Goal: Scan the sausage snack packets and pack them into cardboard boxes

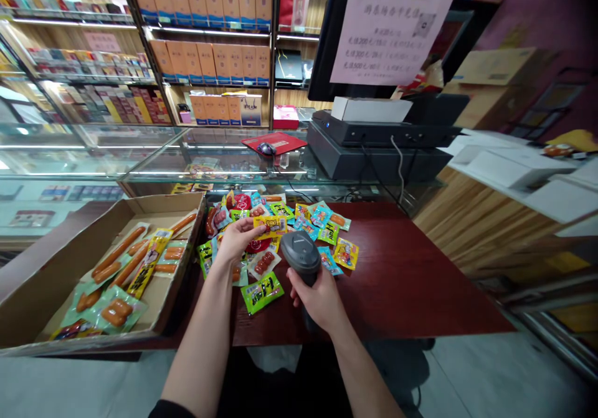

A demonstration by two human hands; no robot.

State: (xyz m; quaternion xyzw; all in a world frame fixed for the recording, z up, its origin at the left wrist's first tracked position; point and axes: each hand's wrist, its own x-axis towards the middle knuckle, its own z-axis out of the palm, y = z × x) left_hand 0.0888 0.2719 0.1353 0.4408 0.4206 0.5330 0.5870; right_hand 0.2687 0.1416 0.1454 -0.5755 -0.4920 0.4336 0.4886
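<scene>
Centrally, left hand [237, 240] pinching a yellow packet [275, 225], right hand [322, 298] wrapped around a dark scanner [299, 253], apparently snugly, grip half-hidden.

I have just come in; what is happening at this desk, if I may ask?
A person is at the desk with both hands busy. The left hand holds up a small yellow packet, and the right hand grips a dark scanner, its head close to that packet. Loose snack packets lie spread under and around the hands. To the left, an open box holds packed sausages.
</scene>
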